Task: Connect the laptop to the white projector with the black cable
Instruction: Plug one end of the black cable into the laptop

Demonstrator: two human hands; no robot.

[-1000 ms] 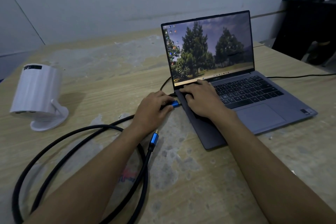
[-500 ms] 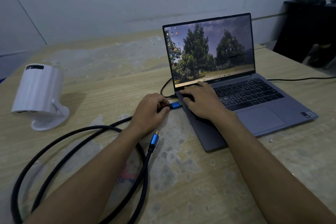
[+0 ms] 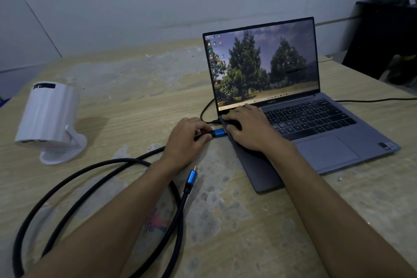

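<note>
An open grey laptop (image 3: 327,142) with a tree wallpaper stands on the wooden table (image 3: 140,101). My left hand (image 3: 185,140) pinches the black cable just behind a blue plug (image 3: 218,132), which touches the laptop's left edge. My right hand (image 3: 250,130) lies flat on the laptop's left palm rest and keys, fingers spread. The black cable (image 3: 74,178) loops across the table on the left. Its other blue plug (image 3: 191,179) lies loose under my left wrist. The white projector (image 3: 48,117) stands at the far left, apart from the cable.
A thin black lead (image 3: 206,110) enters the laptop's left side just behind the blue plug. Another thin cord (image 3: 372,100) runs off to the right behind the laptop. Dark furniture (image 3: 383,38) stands beyond the table's right corner.
My left hand has drawn back a little along the cable, showing more of the blue plug against the laptop's side. My right hand stays on the laptop.
</note>
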